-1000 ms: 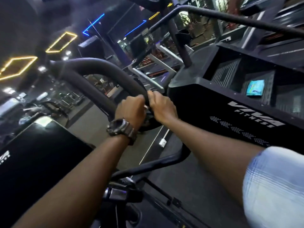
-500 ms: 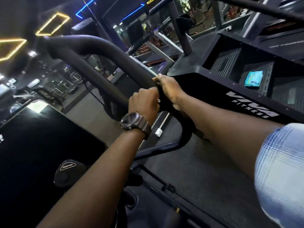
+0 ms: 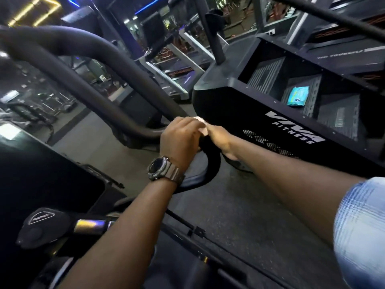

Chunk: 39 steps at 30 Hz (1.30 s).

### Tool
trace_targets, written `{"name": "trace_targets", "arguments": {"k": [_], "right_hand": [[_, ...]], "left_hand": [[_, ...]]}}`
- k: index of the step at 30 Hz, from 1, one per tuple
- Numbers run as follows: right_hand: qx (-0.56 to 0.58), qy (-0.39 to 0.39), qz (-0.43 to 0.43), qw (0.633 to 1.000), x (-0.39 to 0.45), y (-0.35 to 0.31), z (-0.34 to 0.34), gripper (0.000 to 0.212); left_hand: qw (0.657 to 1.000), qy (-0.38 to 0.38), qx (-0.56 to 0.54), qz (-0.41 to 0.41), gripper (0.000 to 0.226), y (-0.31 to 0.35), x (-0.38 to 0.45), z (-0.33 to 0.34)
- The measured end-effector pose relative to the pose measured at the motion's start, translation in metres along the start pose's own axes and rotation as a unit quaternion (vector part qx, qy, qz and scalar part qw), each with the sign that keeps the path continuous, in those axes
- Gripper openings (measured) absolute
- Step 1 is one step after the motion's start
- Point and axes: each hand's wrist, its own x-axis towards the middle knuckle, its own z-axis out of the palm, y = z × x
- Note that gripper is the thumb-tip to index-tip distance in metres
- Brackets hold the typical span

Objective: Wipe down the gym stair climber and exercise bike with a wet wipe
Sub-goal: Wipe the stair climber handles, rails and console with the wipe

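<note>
Head view: two forearms reach up from the lower frame toward a curved black handlebar (image 3: 116, 65).
Sleeve: a pale checked sleeve (image 3: 362, 230) fills the lower right.
Saddle: a dark saddle (image 3: 41, 226) sits at lower left.
Left hand (image 3: 179, 140): at centre frame, watch (image 3: 161, 168) on the wrist, fingers curled over the bar's bend.
Right hand (image 3: 218, 136): touching the left, fingers curled on the bar, pinching the white wet wipe (image 3: 202, 127) against it.
Stair climber (image 3: 281, 130): right of the hands, black panel lettered "VIVA FITNESS".
Wipe packet (image 3: 298, 95): blue, lying on a step, upper right.
Treadmills (image 3: 173, 65): upper centre.
</note>
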Motion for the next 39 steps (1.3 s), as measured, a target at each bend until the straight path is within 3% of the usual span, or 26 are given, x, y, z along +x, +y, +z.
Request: {"name": "trace_targets", "arguments": {"k": [3, 7, 8, 10, 12, 14, 19, 22, 25, 28, 30, 32, 36, 39], "right_hand": [[0.096, -0.007, 0.012, 0.995, 0.006, 0.014, -0.008, 0.05], [0.123, -0.074, 0.055, 0.988, 0.011, 0.02, -0.022, 0.065], [0.126, -0.091, 0.057, 0.986, 0.008, 0.018, -0.024, 0.066], [0.13, -0.116, 0.051, 0.983, 0.004, 0.016, -0.026, 0.067], [0.127, -0.129, 0.042, 0.983, 0.005, 0.015, -0.023, 0.072], [0.136, -0.128, 0.043, 0.982, 0.003, 0.013, -0.02, 0.074], [0.103, -0.11, 0.06, 0.987, 0.008, 0.015, -0.018, 0.087], [0.085, -0.115, 0.05, 0.988, 0.005, 0.015, -0.018, 0.087], [0.101, -0.095, 0.051, 0.989, 0.005, 0.018, -0.013, 0.087], [0.081, -0.076, 0.047, 0.993, 0.005, 0.022, -0.009, 0.088], [0.08, -0.071, 0.046, 0.993, 0.006, 0.024, -0.007, 0.084], [0.095, -0.069, 0.046, 0.992, 0.006, 0.023, -0.007, 0.084], [0.062, -0.074, 0.048, 0.994, 0.002, 0.021, -0.006, 0.086], [0.044, -0.072, 0.042, 0.996, -0.001, 0.019, -0.005, 0.088]], "left_hand": [[0.997, 0.06, -0.051, 0.011, 0.015, 0.015, -0.006, 0.024], [0.983, -0.11, -0.05, 0.136, 0.018, 0.026, -0.042, 0.057], [0.982, -0.112, -0.033, 0.151, 0.018, 0.021, -0.043, 0.058], [0.988, -0.027, -0.007, 0.152, 0.015, 0.01, -0.032, 0.049], [0.993, 0.065, 0.027, 0.098, 0.009, 0.0, -0.014, 0.031], [0.994, 0.081, 0.007, 0.069, 0.01, 0.002, -0.01, 0.029], [0.983, -0.058, -0.026, 0.172, 0.009, 0.018, -0.071, 0.075], [0.993, -0.004, -0.065, 0.096, 0.006, 0.013, -0.081, 0.074], [0.978, 0.117, -0.139, -0.103, 0.011, 0.03, -0.064, 0.058], [0.878, 0.219, -0.209, -0.37, 0.01, 0.048, -0.047, 0.055], [0.803, 0.249, -0.272, -0.469, 0.012, 0.056, -0.045, 0.06], [0.782, 0.233, -0.306, -0.49, 0.014, 0.066, -0.053, 0.065], [0.835, 0.093, -0.272, -0.469, 0.01, 0.07, -0.096, 0.075], [0.836, 0.069, -0.301, -0.454, 0.015, 0.056, -0.096, 0.068]]}}
